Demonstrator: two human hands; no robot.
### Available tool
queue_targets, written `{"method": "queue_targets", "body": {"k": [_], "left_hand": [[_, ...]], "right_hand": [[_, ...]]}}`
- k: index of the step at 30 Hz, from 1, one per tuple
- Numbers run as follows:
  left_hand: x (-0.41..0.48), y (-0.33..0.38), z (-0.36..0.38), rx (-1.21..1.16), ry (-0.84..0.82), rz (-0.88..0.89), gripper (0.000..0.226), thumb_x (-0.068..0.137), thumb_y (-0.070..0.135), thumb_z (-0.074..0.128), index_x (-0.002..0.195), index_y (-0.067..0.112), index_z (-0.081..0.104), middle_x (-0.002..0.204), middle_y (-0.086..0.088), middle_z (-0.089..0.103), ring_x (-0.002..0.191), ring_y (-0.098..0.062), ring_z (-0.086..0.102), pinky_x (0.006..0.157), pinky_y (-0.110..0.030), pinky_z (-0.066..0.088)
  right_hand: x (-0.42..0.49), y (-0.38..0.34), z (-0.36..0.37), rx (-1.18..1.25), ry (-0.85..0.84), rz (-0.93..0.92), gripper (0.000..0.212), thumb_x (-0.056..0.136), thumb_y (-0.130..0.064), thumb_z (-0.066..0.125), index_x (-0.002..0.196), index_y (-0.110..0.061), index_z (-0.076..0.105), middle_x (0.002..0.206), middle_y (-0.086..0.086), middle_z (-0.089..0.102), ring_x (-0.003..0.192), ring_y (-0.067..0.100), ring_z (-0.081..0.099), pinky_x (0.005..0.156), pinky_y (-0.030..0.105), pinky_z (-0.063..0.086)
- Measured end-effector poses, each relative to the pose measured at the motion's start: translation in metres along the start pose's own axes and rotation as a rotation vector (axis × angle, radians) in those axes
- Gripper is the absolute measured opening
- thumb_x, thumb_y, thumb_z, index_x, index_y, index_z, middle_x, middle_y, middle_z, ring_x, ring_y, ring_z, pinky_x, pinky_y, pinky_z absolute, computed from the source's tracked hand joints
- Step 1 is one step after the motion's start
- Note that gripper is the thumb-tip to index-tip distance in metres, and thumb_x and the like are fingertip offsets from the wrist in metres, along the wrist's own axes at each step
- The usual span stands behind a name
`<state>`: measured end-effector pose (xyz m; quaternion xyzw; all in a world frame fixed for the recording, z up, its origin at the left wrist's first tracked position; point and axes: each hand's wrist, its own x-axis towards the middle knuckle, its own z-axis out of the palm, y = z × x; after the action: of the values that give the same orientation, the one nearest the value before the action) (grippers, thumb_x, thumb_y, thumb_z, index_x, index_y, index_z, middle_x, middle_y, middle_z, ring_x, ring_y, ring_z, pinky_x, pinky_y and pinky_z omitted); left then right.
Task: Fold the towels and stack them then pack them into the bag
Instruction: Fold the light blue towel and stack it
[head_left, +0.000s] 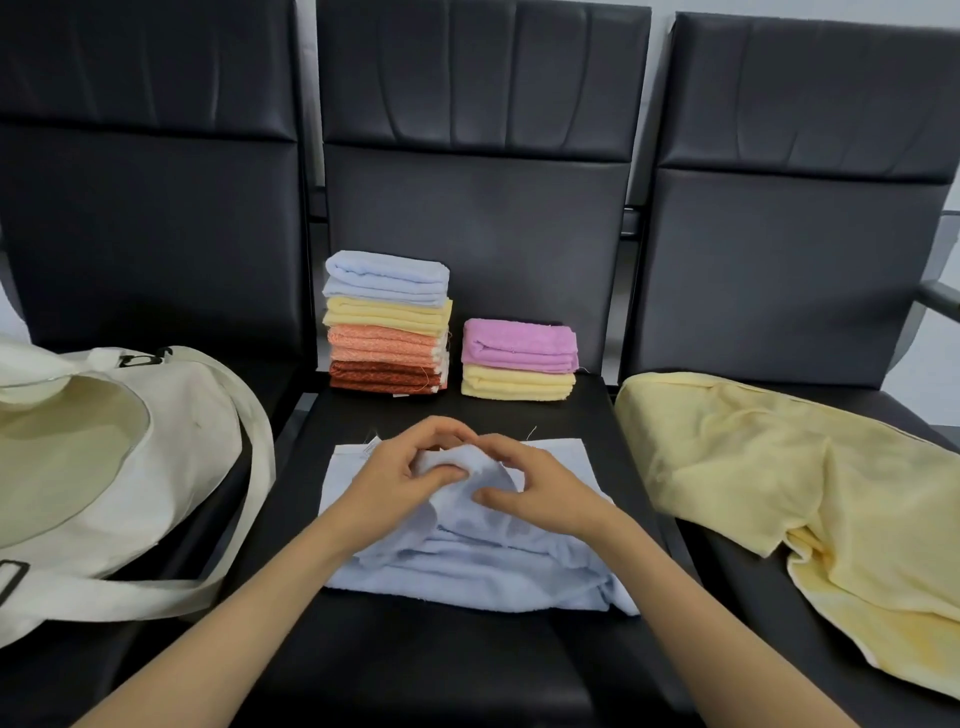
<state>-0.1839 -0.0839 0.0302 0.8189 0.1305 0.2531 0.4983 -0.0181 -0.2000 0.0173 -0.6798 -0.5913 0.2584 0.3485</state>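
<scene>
The folding step is in hand, and the packing has not begun. A light blue towel (467, 571) lies on the middle seat (441, 665), partly doubled over and rumpled, with its far edge flat and a ridge of cloth bunched up at its middle.

Both hands meet at that ridge. The left hand (405, 470) has its fingers curled and pinches the raised cloth between thumb and fingers. The right hand (540, 491) is curled too, its thumb on the near side of the bunch and its fingers on the far side, so it grips the same fold.

Behind the towel stand a tall stack (387, 322) of folded towels and, just beside it, a short stack (519, 361) with a pink towel on top. A yellow towel (779, 467) lies unfolded on the right seat, and the bag (171, 441) lies open-mouthed on the left seat.

The next move likely calls for parting the hands along the fold to pull the cloth smooth, then laying the edges together evenly. The soft terry will probably sag and crease unless it is held taut.
</scene>
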Motion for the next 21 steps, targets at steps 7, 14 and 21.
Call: {"method": "queue_targets", "body": {"k": [7,14,21], "left_hand": [[0.000,0.000,-0.016,0.023,0.292,-0.031,0.037,0.087,-0.010,0.051,0.097,0.024,0.063,0.088,0.010,0.066,0.089,-0.005,0.061,0.079,-0.012,0.046],[0.007,-0.016,-0.016,-0.461,0.338,-0.496,0.017,0.093,0.010,0.060,0.110,0.008,0.057,0.103,-0.010,0.064,0.092,-0.020,0.063,0.072,-0.028,0.054],[0.008,-0.020,-0.036,-0.438,0.486,-0.266,0.022,0.094,0.009,0.056,0.111,0.024,0.057,0.103,0.004,0.064,0.093,-0.011,0.062,0.079,-0.026,0.051]], "right_hand": [[-0.009,-0.006,-0.020,-0.230,0.234,-0.056,0.021,0.077,-0.006,0.064,0.075,-0.018,0.048,0.073,-0.007,0.048,0.063,0.008,0.042,0.058,0.019,0.032],[-0.017,-0.016,-0.028,0.251,-0.108,0.408,0.032,0.093,-0.056,0.046,0.093,-0.026,0.060,0.082,-0.016,0.056,0.077,0.000,0.050,0.077,0.016,0.037],[-0.018,0.015,-0.051,-0.288,0.177,0.217,0.020,0.089,-0.035,0.062,0.075,-0.021,0.058,0.066,-0.006,0.056,0.064,0.011,0.049,0.060,0.024,0.038]]}}
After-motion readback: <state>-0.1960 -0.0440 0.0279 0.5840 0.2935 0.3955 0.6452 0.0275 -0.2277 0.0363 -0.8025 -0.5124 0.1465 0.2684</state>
